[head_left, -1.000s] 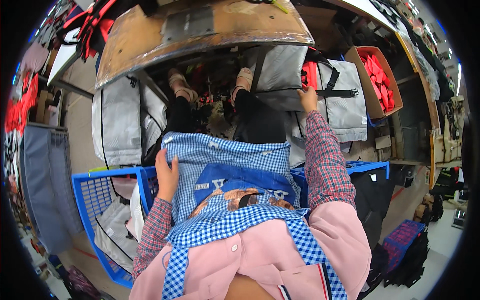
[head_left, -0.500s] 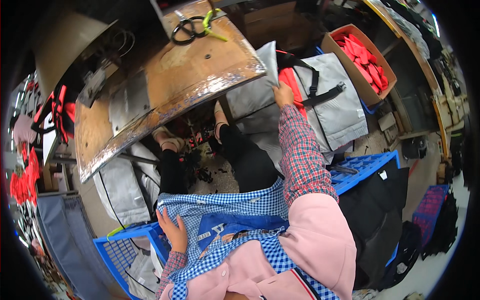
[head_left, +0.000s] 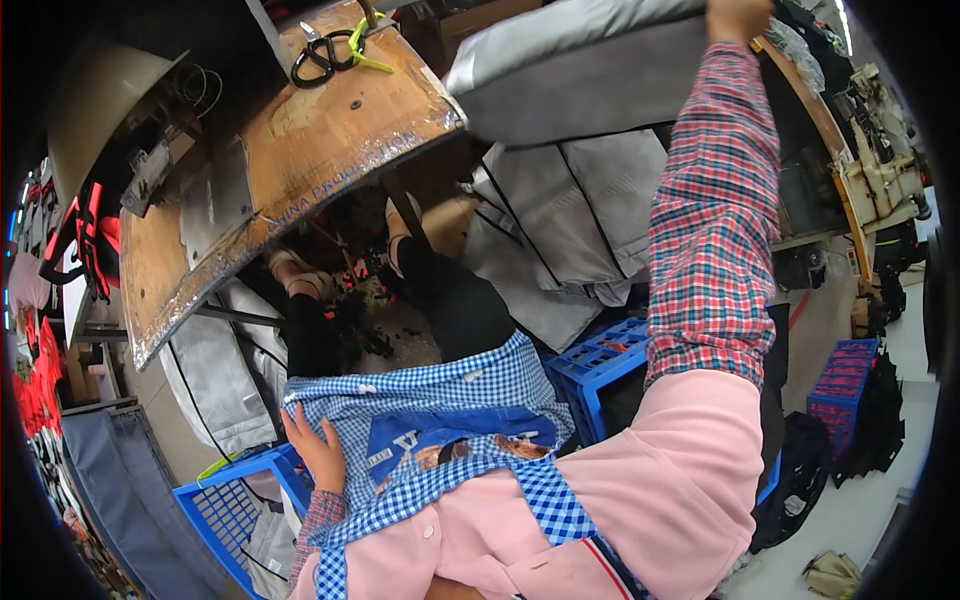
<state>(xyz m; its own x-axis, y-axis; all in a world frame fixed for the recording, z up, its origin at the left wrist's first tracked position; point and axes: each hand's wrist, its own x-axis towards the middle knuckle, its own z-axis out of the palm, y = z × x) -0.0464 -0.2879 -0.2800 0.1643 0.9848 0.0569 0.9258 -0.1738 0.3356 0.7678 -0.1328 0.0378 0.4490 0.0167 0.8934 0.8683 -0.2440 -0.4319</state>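
My right hand (head_left: 738, 20), raised at the upper right with the arm stretched out, is closed on the edge of a grey fabric panel (head_left: 590, 90). The panel hangs in the air with a paler silvery band along its top, and its left end is close to the table's right corner. Below it lies a pile of grey fabric pieces (head_left: 575, 215) with black piping. My left hand (head_left: 318, 450) rests against the blue checked apron (head_left: 420, 385) at my lap, fingers spread and holding nothing.
A worn wooden table (head_left: 330, 150) carries black-handled scissors (head_left: 318, 62) and a yellow-green tool (head_left: 365, 52). Blue plastic crates stand at my right (head_left: 590, 365) and left (head_left: 225, 512). More grey fabric (head_left: 205, 385) lies below the table's left side.
My right hand has swung up and right, lifting a grey panel off the pile. The red piece and black buckled strap no longer show. My left hand stays at the apron.
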